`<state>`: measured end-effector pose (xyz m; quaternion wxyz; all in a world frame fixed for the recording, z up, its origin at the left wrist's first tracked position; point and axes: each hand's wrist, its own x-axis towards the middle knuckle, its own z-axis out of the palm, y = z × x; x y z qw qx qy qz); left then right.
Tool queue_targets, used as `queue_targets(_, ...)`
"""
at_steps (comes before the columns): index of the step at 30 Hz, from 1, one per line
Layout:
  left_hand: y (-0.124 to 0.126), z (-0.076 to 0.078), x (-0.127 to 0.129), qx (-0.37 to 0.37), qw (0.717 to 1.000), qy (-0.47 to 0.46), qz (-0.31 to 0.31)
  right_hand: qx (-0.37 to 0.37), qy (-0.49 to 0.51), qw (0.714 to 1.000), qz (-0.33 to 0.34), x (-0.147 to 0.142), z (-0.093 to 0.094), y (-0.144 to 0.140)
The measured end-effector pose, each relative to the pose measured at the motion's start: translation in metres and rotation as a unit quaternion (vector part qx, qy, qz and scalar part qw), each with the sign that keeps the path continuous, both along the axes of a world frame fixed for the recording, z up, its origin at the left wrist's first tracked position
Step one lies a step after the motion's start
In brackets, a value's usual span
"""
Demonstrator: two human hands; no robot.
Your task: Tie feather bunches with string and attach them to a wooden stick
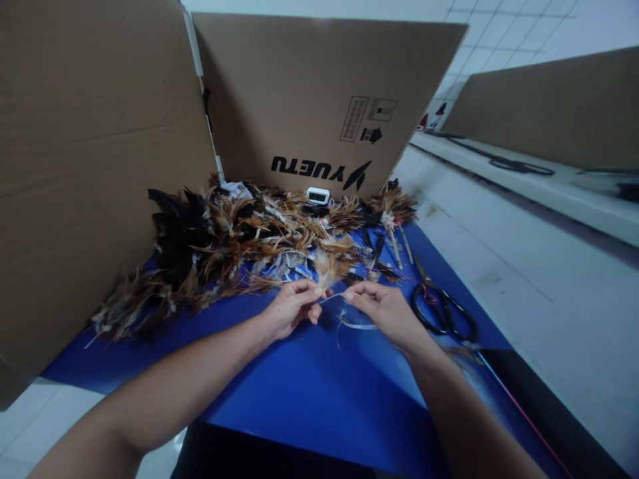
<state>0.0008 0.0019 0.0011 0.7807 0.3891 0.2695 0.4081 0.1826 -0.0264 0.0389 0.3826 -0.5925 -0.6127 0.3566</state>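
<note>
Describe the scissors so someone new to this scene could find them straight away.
Start at the blue mat in front of the cardboard wall. Go to the mat's right side, just right of the right hand. The scissors lie flat there: black looped handles, apart from the brown feather pile.

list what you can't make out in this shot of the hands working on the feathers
Head view, the only one:
- What the left hand and right hand pinch: a pale feather and thin strand; the fingers cover the grip itself.
- The small white device: its display is too small to read.
- Label print on the cardboard: too small.
- Scissors: blade tips blurred against the feather pile.
- Whatever lies behind the cardboard walls: hidden.
</note>
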Motion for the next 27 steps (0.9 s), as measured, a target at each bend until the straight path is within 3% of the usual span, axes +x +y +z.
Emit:
queue_targets(8, -0.0041, 0.0045, -0.0001, 0.001, 0.999, 0.024, -0.045, 0.016, -0.079, 0.997, 0.003, -0.0016, 0.0004, -0.0002)
queue_targets(17, -0.0045, 0.003, 0.0009, 0.0, 0.997, 0.027, -0.068, 0.025, -0.05, 0.998, 0.026, -0.0016, -0.0034, 0.0007)
queue_targets(27, -0.0046, 0.0019, 0.0005, 0.019, 0.996, 0.027, -0.083, 0.032, -0.075, 0.997, 0.004, -0.0009, -0.006, 0.0007)
